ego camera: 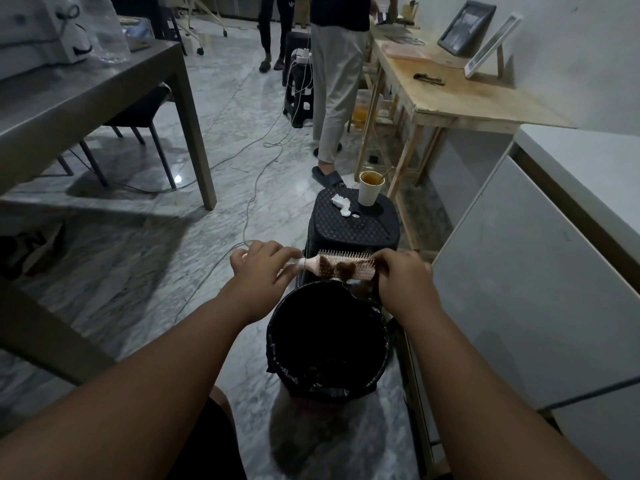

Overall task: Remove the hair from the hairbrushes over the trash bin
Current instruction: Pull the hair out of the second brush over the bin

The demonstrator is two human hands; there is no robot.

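A pale pink hairbrush (343,263) lies sideways above the far rim of a trash bin (277,344) lined with a black bag. Brown hair clumps (344,270) sit in its bristles, which face me. My left hand (259,268) grips the brush handle. My right hand (401,282) is closed at the brush head's right end, its fingers pinching hair there; a strand hangs below toward the bin. Dark hair lies at the bottom of the bin.
A black plastic stool (356,226) stands just behind the bin with a paper cup (370,188) and crumpled tissue (341,204) on it. White cabinet (519,271) at right, wooden table (467,95) behind, grey table (86,98) at left. A person (336,81) stands ahead. Cables cross the floor.
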